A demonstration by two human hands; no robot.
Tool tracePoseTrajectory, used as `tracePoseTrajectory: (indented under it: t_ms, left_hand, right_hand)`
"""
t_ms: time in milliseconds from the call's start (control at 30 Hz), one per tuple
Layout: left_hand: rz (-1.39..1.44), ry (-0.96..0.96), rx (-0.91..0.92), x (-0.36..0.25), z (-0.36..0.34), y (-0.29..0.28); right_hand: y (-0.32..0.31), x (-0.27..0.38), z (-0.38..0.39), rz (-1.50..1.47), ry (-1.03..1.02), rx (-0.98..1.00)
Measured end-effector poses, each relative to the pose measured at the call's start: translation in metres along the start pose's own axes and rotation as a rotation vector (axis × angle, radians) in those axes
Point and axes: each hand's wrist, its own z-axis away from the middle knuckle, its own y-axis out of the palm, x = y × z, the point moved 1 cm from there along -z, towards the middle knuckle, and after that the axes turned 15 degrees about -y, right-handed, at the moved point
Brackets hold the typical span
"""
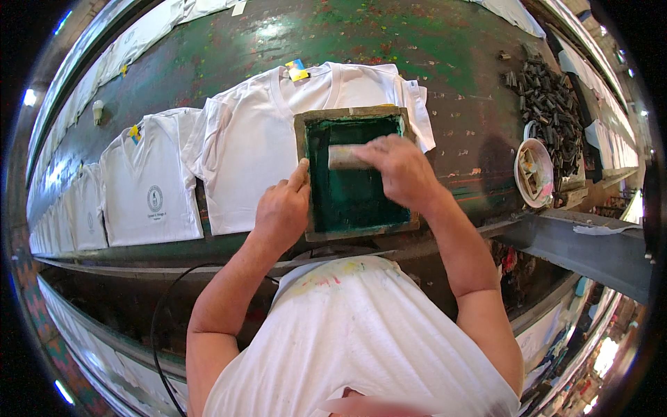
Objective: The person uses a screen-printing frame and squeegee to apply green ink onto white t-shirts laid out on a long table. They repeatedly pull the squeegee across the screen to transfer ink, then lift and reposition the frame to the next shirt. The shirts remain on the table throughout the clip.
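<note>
Near the centre of the frame, the right hand [401, 167] grasps a flat, pale squeegee [340, 158] over a square, dark green screen [365, 233]; the left hand [283, 208] touches that screen's left rim, though I cannot tell whether it grips. Beneath lies a white shirt [246, 160] on a green table [417, 42]. Printed shirts [149, 194] line the left; at right sit a round tub [520, 174] and a dark pile [545, 104].
</note>
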Motion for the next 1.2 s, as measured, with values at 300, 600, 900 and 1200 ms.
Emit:
tracePoseTrajectory:
  t_ms: [300, 600, 900, 1200]
  left_hand:
    - [0.032, 0.009, -0.037, 0.002, 0.0, 0.003]
    - [0.045, -0.003, -0.038, -0.001, 0.0, 0.002]
    - [0.005, -0.028, -0.059, -0.004, -0.001, 0.001]
    - [0.319, -0.13, -0.258, -0.01, 0.005, 0.027]
  right_hand:
    - [-0.014, 0.057, 0.038, -0.187, -0.002, 0.17]
    - [-0.006, -0.036, -0.021, -0.07, 0.059, -0.035]
    - [0.007, 0.038, 0.029, -0.003, -0.021, 0.049]
    - [0.014, 0.099, 0.067, -0.013, 0.008, 0.059]
